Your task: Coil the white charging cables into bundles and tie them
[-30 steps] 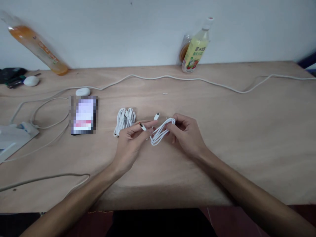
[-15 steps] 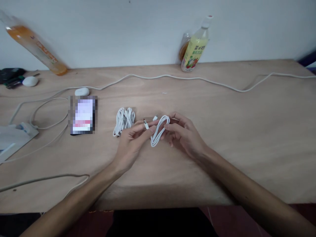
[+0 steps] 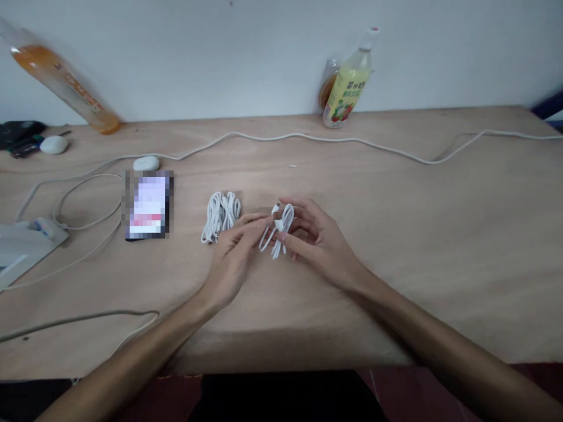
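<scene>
- White cable bunched into loose loops at the centre of the frame, low over the wooden table, held between both hands; one small white plug showing in the middle of the bunch, the other end hard to make out
- Left hand reaching in from the lower left, fingers drawn narrow and pressed onto the left side of the loops; thumb hidden under the fingers, exact grip unclear
- Right hand reaching in from the lower right, fingers curled close round the right side of the loops, partly covering the strands
- Second cable bundle, white and coiled, lying flat just left of the hands, apart from the held loops
- Phone further left, screen blurred out and unreadable
- Small white case just above the phone
- Long pale cord snaking across the upper part of the table, cut off at the right border
- Green-labelled bottle upright against the wall at upper centre, a jar mostly hidden behind it
- Orange bottle leaning at upper left, top cut off by the frame edge
- Grey cord at lower left, running out of the frame
- Flat white object at the left edge, cut off, too little shown to identify
</scene>
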